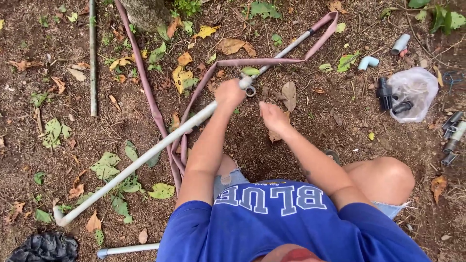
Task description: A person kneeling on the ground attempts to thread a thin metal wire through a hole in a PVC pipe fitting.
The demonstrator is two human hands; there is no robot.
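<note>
Person squats on bare soil, seen from above the head. Left hand (pixel 229 93) is closed tight around a long white PVC pipe (pixel 141 160) just short of its joint with a small metal fitting (pixel 248 88), which sits at about 12 o'clock from the knees. Right hand (pixel 273 116) is just beside it at 4 o'clock from the fitting, fingers loosely curled, holding nothing that shows, palm side hidden. A thinner grey pipe (pixel 291 47) runs on from the fitting toward 1 o'clock, over a flat pink hose (pixel 252 61) that loops round the spot. Loose pipe elbows (pixel 368 62) and a clear plastic bag (pixel 415 90) of black fittings lie well apart at 2 o'clock. Risks, as a judgement: the long pipe is held one-handed near its end, so its far end could lever and twist the joint loose; soil could get into the open fitting
</note>
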